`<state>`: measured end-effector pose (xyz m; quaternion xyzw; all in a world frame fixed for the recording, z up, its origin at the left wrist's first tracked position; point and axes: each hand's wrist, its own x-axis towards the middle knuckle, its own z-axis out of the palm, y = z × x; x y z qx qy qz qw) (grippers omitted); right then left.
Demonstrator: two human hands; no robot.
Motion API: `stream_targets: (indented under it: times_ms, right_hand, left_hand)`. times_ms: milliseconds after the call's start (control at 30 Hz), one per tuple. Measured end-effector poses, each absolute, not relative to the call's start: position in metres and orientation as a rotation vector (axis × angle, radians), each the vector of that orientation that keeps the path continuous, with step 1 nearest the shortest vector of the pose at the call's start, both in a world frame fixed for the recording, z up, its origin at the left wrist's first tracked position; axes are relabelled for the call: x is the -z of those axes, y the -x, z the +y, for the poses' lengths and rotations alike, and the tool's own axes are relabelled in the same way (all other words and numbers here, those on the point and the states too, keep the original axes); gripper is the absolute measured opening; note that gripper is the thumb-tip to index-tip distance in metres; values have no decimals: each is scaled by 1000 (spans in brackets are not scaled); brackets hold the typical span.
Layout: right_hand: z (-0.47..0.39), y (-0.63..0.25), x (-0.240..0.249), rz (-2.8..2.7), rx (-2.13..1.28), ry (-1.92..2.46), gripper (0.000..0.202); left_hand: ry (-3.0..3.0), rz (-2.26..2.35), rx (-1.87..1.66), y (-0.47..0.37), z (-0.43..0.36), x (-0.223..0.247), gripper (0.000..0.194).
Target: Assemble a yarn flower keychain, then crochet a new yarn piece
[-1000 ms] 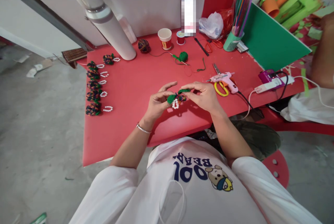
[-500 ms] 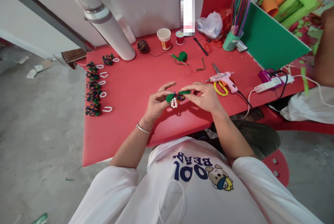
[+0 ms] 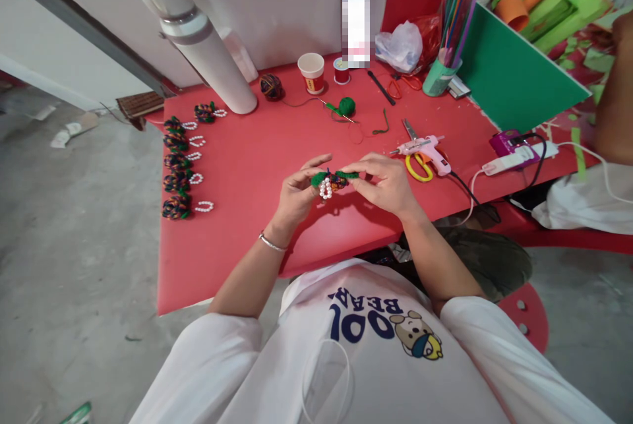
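Beaded yarn piece (image 3: 338, 181) slightly left of before, glue gun (image 3: 429, 148) over scissors (image 3: 410, 131)

"OOL" and "BEAR" on white shirt (image 3: 386, 378)

A red tabletop (image 3: 222, 239) carries everything here. Along its left edge sit six multicoloured yarn pieces (image 3: 176, 206), each with a white bead loop (image 3: 204, 206). A white vacuum flask (image 3: 217, 58) stands at the back, beside a ball of variegated yarn (image 3: 271, 87), then a paper cup (image 3: 311, 74) and a red thread spool (image 3: 341, 72). In front lie a small green yarn ball (image 3: 347, 106), a crochet hook (image 3: 349, 121) and a loose green strand (image 3: 384, 122). Further right are a black stick (image 3: 380, 88), red-handled scissors (image 3: 403, 86) and a green pen cup (image 3: 440, 78). Nearer the front edge, a pink glue gun (image 3: 429, 150) lies across yellow-handled scissors (image 3: 420, 170), with a white power strip (image 3: 509, 161) to the right
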<state>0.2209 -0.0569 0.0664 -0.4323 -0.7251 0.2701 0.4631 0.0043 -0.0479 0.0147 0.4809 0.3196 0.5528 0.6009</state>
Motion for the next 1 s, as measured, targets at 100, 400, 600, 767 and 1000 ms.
stream_targets:
  times_ms: [100,400,600,767,1000]
  right_hand:
    - [-55,-220,-65,-1800,-636,1042,20]
    - [-58,-219,-67,-1799,-619,1012,26]
    - [-59,-219,-66,-1846,-570,1009,18]
    - [-57,-215,-59,-1855,-465,904,23]
    - [-52,-209,-51,-1908,-468,974,27]
  left_hand:
    - [-1102,755,-1290,-5,-48,-15,34]
    - [-1093,740,-1300,-4,-47,-13,34]
    - [-1095,756,-1314,-5,-47,-9,34]
    - [-1058,779,-1363,-7,-46,-8,31]
    - [-892,854,-1308,-10,-48,-11,42]
